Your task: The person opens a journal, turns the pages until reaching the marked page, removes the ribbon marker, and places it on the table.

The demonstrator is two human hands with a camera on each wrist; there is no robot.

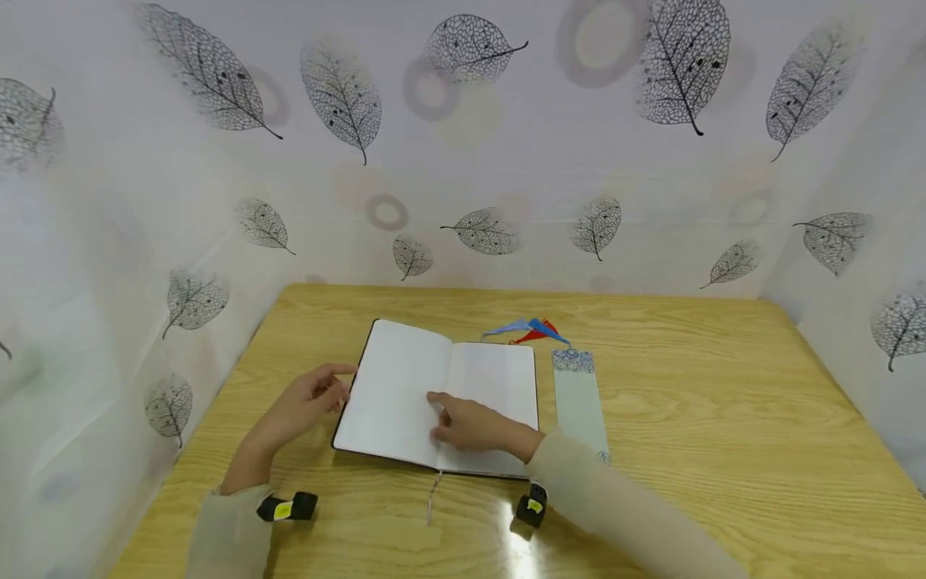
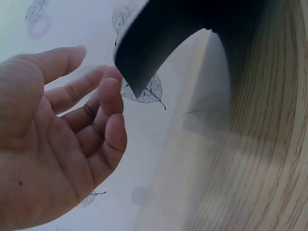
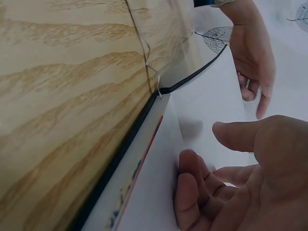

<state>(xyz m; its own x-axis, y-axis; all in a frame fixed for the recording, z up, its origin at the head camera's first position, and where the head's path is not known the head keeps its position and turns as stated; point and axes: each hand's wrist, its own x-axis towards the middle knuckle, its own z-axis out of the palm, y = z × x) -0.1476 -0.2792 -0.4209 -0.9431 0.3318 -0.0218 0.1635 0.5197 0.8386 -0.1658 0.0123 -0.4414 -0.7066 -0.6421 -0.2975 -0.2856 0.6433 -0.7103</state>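
An open notebook [image 1: 398, 362] with blank-looking pages and a dark cover lies on the table. At its left edge is my left hand [image 1: 300, 406], fingers loosely bent, the index fingertip at the cover's rim; it holds nothing. My right hand [image 1: 473, 426] is over the middle of the spread, index finger pointing left near the fold and other fingers bent. In the right wrist view, a thin strip with a red and blue patterned edge [image 3: 130, 192] shows between the pages. Light-blue [image 1: 506, 328] and red [image 1: 524, 338] tassels stick out past the notebook's top edge.
Right of the notebook lies a pale green bookmark [image 1: 581, 406] with a blue patterned top and a blue tassel [image 1: 547, 330]. A thin ribbon [image 1: 432, 498] hangs from the notebook's spine onto the wooden table [image 1: 709, 418]. Leaf-printed cloth [image 1: 535, 153] surrounds the back and sides.
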